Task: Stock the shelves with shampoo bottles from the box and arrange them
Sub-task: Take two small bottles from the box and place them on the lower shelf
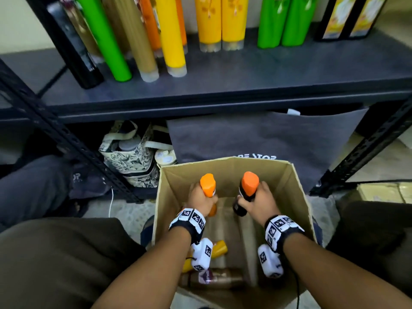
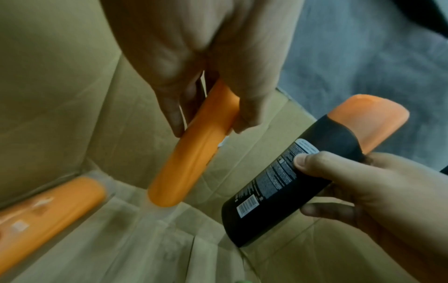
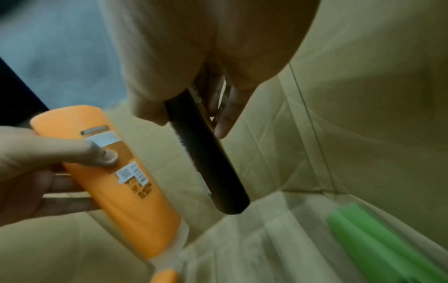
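Observation:
My left hand (image 1: 201, 200) grips an orange shampoo bottle (image 1: 208, 185) inside the open cardboard box (image 1: 296, 186). The same orange bottle (image 2: 191, 151) shows in the left wrist view, with its clear cap end pointing down. My right hand (image 1: 258, 201) grips a black bottle with an orange top (image 1: 247, 186), also over the box. In the right wrist view the black bottle (image 3: 211, 159) hangs below my palm. On the box floor lie a brown bottle (image 1: 214, 278), a yellow-orange one (image 1: 219, 247) and a green one (image 3: 378, 243).
A dark metal shelf (image 1: 245, 81) stands ahead with green, yellow, orange, tan and black bottles in rows. Its black uprights (image 1: 66, 134) flank the box. Under it sit a patterned bag (image 1: 131, 155) and a grey bag (image 1: 267, 139). My knees frame the box.

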